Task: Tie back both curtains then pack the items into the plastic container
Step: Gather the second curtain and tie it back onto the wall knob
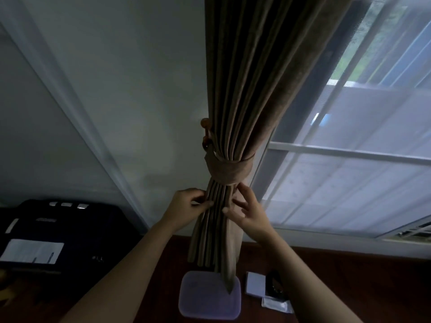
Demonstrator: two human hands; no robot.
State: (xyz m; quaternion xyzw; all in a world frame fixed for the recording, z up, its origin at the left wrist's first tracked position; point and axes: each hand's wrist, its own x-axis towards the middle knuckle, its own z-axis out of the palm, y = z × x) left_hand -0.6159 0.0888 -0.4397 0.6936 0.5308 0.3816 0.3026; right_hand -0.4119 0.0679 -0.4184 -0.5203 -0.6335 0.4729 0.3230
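two hands below the tieback [231, 171]: left grip [189, 203] pinches curtain [245, 89] pleats, right grip [247, 210] spread open.

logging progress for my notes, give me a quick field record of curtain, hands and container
curtain: brown, gathered, beside the window
tieback: wrapped round the curtain, looped to the wall hook
left hand: pinches folds just below the tieback
right hand: straight fingers touch the folds opposite
plastic container: on the wooden surface below
items: small, lying right of the container, unpacked
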